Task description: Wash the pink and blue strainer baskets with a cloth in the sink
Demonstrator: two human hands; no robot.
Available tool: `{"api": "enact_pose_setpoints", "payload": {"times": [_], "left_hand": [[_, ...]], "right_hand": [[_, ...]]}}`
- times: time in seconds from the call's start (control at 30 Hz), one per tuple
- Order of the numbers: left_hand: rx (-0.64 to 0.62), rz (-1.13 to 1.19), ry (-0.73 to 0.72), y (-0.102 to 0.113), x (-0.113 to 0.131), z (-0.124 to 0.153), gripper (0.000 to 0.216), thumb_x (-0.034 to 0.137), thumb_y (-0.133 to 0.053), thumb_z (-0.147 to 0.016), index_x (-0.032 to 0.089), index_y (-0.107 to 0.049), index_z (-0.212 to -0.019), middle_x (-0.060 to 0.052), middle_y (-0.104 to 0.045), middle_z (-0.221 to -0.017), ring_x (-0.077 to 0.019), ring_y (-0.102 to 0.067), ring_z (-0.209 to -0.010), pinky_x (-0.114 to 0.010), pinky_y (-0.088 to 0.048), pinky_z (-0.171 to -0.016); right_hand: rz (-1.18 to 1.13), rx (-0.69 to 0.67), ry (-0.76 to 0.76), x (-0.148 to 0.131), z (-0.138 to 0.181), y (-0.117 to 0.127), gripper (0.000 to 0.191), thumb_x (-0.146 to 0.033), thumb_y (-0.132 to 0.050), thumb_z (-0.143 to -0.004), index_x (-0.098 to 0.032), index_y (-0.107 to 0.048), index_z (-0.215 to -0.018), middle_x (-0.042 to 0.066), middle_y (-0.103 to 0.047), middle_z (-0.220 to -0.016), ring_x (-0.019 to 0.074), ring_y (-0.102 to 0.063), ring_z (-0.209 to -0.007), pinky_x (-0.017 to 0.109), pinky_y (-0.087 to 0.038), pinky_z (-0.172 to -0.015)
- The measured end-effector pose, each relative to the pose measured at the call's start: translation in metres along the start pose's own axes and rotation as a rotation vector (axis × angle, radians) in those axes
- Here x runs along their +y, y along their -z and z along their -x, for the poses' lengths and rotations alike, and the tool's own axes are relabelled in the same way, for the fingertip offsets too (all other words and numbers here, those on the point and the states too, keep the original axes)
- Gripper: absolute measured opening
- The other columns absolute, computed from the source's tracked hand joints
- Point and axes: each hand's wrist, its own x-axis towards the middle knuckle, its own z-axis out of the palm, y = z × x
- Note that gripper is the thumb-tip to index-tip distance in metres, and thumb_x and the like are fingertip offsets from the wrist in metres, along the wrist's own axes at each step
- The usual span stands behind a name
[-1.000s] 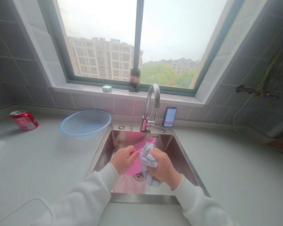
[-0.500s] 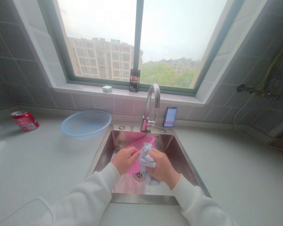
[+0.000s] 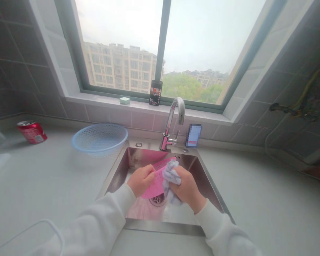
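Note:
Over the steel sink (image 3: 202, 181), my left hand (image 3: 140, 179) grips the rim of a pink perforated basket (image 3: 156, 183), held tilted above the drain (image 3: 157, 201). My right hand (image 3: 187, 188) is closed around a crumpled pale blue-grey cloth (image 3: 170, 173), which presses against the basket's inner face. Both sleeves are white. The chrome tap (image 3: 173, 121) stands just behind my hands, with no water visibly running.
A light blue perforated basket (image 3: 100, 137) sits on the counter left of the sink. A red can (image 3: 32, 131) lies on its side at far left. On the windowsill stand a phone (image 3: 155, 92) and a small green box (image 3: 124, 100). A blurred item (image 3: 193, 135) leans by the tap.
The view has shifted slightly. My right hand has moved the cloth a little up along the pink basket, which my left hand keeps tilted over the drain.

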Motion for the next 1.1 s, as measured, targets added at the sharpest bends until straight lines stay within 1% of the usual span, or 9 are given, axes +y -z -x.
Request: {"api": "enact_pose_setpoints", "payload": {"times": [0.13, 0.27, 0.33, 0.5, 0.57, 0.77, 0.83, 1.0, 1.1], "left_hand": [[0.033, -0.097, 0.013, 0.000, 0.000, -0.001, 0.039, 0.050, -0.042, -0.093, 0.022, -0.046, -0.067, 0.003, -0.050, -0.059, -0.0162, -0.049, -0.059, -0.028, -0.029, -0.060], [0.069, -0.121, 0.003, 0.000, -0.001, 0.000, 0.038, 0.051, -0.048, -0.092, 0.022, -0.046, -0.067, 0.004, -0.049, -0.058, -0.0159, -0.049, -0.059, -0.027, -0.029, -0.059], [0.086, -0.125, -0.013, 0.000, -0.002, 0.000, 0.039, 0.051, -0.048, -0.092, 0.022, -0.047, -0.066, 0.004, -0.048, -0.058, -0.0156, -0.048, -0.059, -0.027, -0.029, -0.058], [0.071, -0.158, -0.004, -0.001, -0.004, 0.000, 0.039, 0.050, -0.049, -0.093, 0.022, -0.049, -0.066, 0.004, -0.050, -0.057, -0.0152, -0.048, -0.057, -0.027, -0.029, -0.058], [0.061, -0.160, 0.000, -0.001, -0.001, 0.001, 0.039, 0.050, -0.049, -0.093, 0.022, -0.049, -0.067, 0.003, -0.051, -0.057, -0.0151, -0.048, -0.057, -0.027, -0.028, -0.059], [0.066, -0.099, -0.006, 0.002, 0.004, 0.002, 0.041, 0.053, -0.047, -0.092, 0.022, -0.045, -0.065, 0.004, -0.049, -0.057, -0.0153, -0.048, -0.058, -0.027, -0.028, -0.058], [0.062, -0.107, -0.007, 0.002, 0.002, 0.001, 0.039, 0.051, -0.047, -0.092, 0.022, -0.047, -0.066, 0.003, -0.050, -0.058, -0.0156, -0.049, -0.059, -0.027, -0.028, -0.058], [0.028, -0.162, -0.003, -0.001, -0.004, -0.001, 0.040, 0.050, -0.047, -0.094, 0.021, -0.058, -0.069, 0.001, -0.057, -0.059, -0.0163, -0.053, -0.060, -0.027, -0.031, -0.059], [0.007, -0.137, -0.012, -0.002, -0.002, 0.000, 0.037, 0.048, -0.051, -0.093, 0.019, -0.070, -0.081, -0.002, -0.069, -0.069, -0.0186, -0.060, -0.066, -0.027, -0.034, -0.062]], "right_hand": [[-0.072, -0.066, 0.044, 0.000, -0.001, 0.000, 0.009, -0.016, -0.059, -0.074, -0.024, -0.055, -0.073, 0.001, -0.062, -0.079, 0.0178, -0.057, -0.071, 0.029, -0.043, -0.065], [-0.046, 0.099, -0.068, 0.028, -0.012, 0.016, 0.007, -0.018, -0.054, -0.074, -0.025, -0.056, -0.075, 0.000, -0.064, -0.077, 0.0194, -0.060, -0.073, 0.031, -0.046, -0.069], [-0.004, 0.130, -0.082, 0.027, -0.011, 0.017, 0.007, -0.018, -0.054, -0.074, -0.025, -0.055, -0.072, 0.000, -0.061, -0.074, 0.0192, -0.058, -0.069, 0.031, -0.044, -0.066], [-0.025, -0.083, 0.079, -0.011, 0.004, 0.002, 0.010, -0.016, -0.058, -0.071, -0.024, -0.052, -0.069, 0.000, -0.057, -0.074, 0.0167, -0.053, -0.066, 0.028, -0.039, -0.060], [-0.061, -0.110, 0.093, -0.010, 0.003, 0.001, 0.008, -0.017, -0.057, -0.072, -0.024, -0.055, -0.072, 0.001, -0.060, -0.078, 0.0173, -0.056, -0.069, 0.028, -0.041, -0.063], [0.009, 0.128, -0.096, 0.035, -0.012, 0.021, 0.006, -0.019, -0.053, -0.074, -0.024, -0.056, -0.075, 0.002, -0.062, -0.076, 0.0205, -0.059, -0.071, 0.033, -0.045, -0.069], [0.026, 0.119, -0.082, 0.027, -0.009, 0.018, 0.006, -0.020, -0.055, -0.073, -0.024, -0.053, -0.070, 0.001, -0.059, -0.073, 0.0194, -0.056, -0.068, 0.032, -0.043, -0.066], [-0.051, -0.112, 0.089, -0.008, 0.003, 0.002, 0.008, -0.016, -0.057, -0.071, -0.024, -0.055, -0.070, 0.001, -0.059, -0.077, 0.0174, -0.056, -0.068, 0.028, -0.042, -0.062], [-0.086, -0.027, -0.013, 0.010, -0.003, 0.010, 0.007, -0.017, -0.053, -0.073, -0.023, -0.057, -0.072, 0.002, -0.064, -0.077, 0.0197, -0.061, -0.073, 0.031, -0.046, -0.069]]}}
